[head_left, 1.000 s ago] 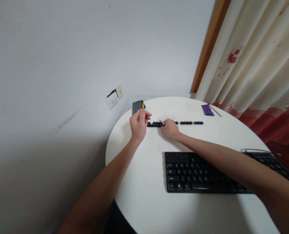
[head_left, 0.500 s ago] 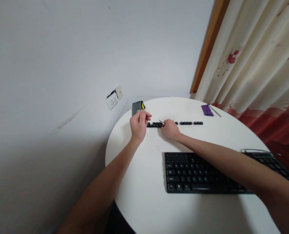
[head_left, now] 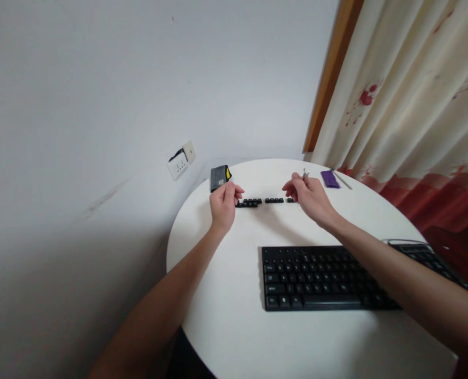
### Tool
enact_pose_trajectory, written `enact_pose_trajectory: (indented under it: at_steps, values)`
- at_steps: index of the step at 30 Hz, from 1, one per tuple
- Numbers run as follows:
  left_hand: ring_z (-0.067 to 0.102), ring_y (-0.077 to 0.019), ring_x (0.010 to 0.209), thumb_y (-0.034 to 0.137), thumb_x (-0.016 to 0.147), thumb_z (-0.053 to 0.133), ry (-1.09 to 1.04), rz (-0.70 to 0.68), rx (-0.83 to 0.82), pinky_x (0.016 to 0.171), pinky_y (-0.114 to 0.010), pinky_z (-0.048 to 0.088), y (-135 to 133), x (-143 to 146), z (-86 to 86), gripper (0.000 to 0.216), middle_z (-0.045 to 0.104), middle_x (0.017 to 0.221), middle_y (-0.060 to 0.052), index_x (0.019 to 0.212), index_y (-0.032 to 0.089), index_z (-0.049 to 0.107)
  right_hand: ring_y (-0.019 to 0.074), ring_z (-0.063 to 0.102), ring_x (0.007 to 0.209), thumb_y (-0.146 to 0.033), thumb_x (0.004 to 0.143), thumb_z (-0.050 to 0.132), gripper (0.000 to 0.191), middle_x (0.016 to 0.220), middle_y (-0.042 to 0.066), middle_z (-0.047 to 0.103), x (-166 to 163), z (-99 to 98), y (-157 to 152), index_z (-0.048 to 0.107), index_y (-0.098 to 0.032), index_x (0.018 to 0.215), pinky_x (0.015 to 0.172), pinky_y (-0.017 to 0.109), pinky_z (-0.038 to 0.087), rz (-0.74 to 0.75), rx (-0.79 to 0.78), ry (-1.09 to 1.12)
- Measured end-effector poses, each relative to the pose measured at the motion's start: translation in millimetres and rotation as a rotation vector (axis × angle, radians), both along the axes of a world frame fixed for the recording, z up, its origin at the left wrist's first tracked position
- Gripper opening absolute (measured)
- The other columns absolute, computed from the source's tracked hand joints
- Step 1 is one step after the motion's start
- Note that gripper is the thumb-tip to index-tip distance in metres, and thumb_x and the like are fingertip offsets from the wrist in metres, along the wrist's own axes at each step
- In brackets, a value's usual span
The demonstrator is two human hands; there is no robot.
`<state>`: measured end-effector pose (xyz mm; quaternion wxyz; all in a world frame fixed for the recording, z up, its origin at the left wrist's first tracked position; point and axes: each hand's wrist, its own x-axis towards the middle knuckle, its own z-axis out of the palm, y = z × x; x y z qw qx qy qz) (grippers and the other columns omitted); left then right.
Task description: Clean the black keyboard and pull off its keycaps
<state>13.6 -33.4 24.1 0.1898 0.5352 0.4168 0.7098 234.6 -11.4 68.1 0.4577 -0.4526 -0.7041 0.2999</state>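
My left hand point(head_left: 222, 208) is closed in a pinch at the left end of the row of black keycaps point(head_left: 251, 203); what its fingers hold, if anything, is hidden. My right hand point(head_left: 310, 197) is raised near the right end of that row, its fingers curled around a slim metal tool point(head_left: 306, 175) whose end sticks up past the knuckles. Between the hands stands a separate group of black keycaps point(head_left: 274, 200). More keycaps point(head_left: 290, 200) show partly beside my right fingertips. A black keyboard point(head_left: 312, 279) lies nearer to me, partly under my right forearm.
Behind my left hand lies a grey pouch point(head_left: 218, 178) with a yellow patch. A purple pouch point(head_left: 330, 179) and a thin pale stick point(head_left: 343, 180) rest at the back right of the round white table point(head_left: 226, 295). Wall and curtain point(head_left: 391, 105) stand behind.
My right hand has lifted off the keycap row and moved right with the metal tool, uncovering the middle group. My left hand stays almost in place. The view has shifted slightly.
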Motion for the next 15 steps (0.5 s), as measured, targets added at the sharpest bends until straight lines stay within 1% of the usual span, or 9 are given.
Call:
enact_pose_trajectory:
  at_steps: [3, 5, 7, 9, 11, 13, 15]
  values:
    - [0.046, -0.0089, 0.051, 0.051, 0.093, 0.051, 0.049, -0.032, -0.031, 0.049, -0.022, 0.035, -1.6, 4.8, -0.8, 0.046, 0.057, 0.059, -0.002, 0.069, 0.014, 0.066, 0.0189, 0.059, 0.077, -0.056, 0.098, 0.032, 0.059, 0.082, 0.01, 0.067, 17.2, 1.1, -21.0, 0.071, -0.014, 0.088, 0.07, 0.03, 0.042, 0.011, 0.089, 0.012]
    - [0.047, -0.0092, 0.052, 0.05, 0.093, 0.05, 0.099, -0.061, -0.056, 0.05, -0.022, 0.035, -3.7, 9.1, -1.4, 0.046, 0.058, 0.059, -0.002, 0.069, 0.014, 0.066, 0.0181, 0.057, 0.076, -0.056, 0.099, 0.03, 0.058, 0.079, 0.007, 0.064, 26.8, -2.3, -35.4, 0.071, -0.015, 0.092, 0.069, 0.029, 0.041, 0.011, 0.113, -0.044]
    - [0.047, -0.0096, 0.052, 0.049, 0.094, 0.049, 0.153, -0.095, -0.079, 0.05, -0.023, 0.035, -6.3, 13.6, -2.3, 0.046, 0.058, 0.059, -0.002, 0.07, 0.013, 0.067, 0.0157, 0.052, 0.064, -0.054, 0.099, 0.031, 0.055, 0.065, 0.002, 0.056, 35.5, -7.9, -48.5, 0.07, -0.017, 0.09, 0.061, 0.028, 0.038, 0.029, 0.047, -0.117]
    - [0.047, -0.01, 0.053, 0.048, 0.095, 0.048, 0.212, -0.137, -0.105, 0.051, -0.023, 0.036, -8.8, 17.7, -3.7, 0.046, 0.059, 0.06, -0.002, 0.072, 0.013, 0.067, 0.0134, 0.044, 0.052, -0.052, 0.099, 0.034, 0.05, 0.053, -0.003, 0.044, 43.5, -14.6, -59.0, 0.068, -0.017, 0.085, 0.054, 0.027, 0.033, 0.065, -0.057, -0.18]
    - [0.047, -0.0104, 0.054, 0.047, 0.096, 0.046, 0.282, -0.187, -0.135, 0.053, -0.023, 0.036, -10.8, 21.1, -5.5, 0.046, 0.06, 0.062, -0.003, 0.074, 0.013, 0.068, 0.0123, 0.039, 0.047, -0.048, 0.098, 0.037, 0.045, 0.049, -0.005, 0.039, 51.1, -21.3, -66.3, 0.066, -0.018, 0.08, 0.05, 0.026, 0.03, 0.101, -0.125, -0.214]
    - [0.048, -0.0106, 0.055, 0.045, 0.097, 0.044, 0.367, -0.258, -0.175, 0.054, -0.024, 0.037, -12.1, 24.3, -7.8, 0.045, 0.061, 0.064, -0.002, 0.076, 0.013, 0.068, 0.0118, 0.041, 0.047, -0.044, 0.097, 0.04, 0.041, 0.049, -0.004, 0.044, 57.8, -27.2, -70.9, 0.065, -0.018, 0.077, 0.049, 0.026, 0.03, 0.142, -0.164, -0.235]
    - [0.051, -0.0112, 0.059, 0.042, 0.098, 0.044, 0.488, -0.374, -0.225, 0.056, -0.024, 0.037, -13.3, 28.3, -10.2, 0.043, 0.064, 0.068, -0.003, 0.079, 0.013, 0.069, 0.012, 0.046, 0.048, -0.039, 0.095, 0.043, 0.037, 0.051, -0.003, 0.052, 63.1, -32.0, -74.0, 0.065, -0.018, 0.074, 0.05, 0.025, 0.033, 0.168, -0.2, -0.255]
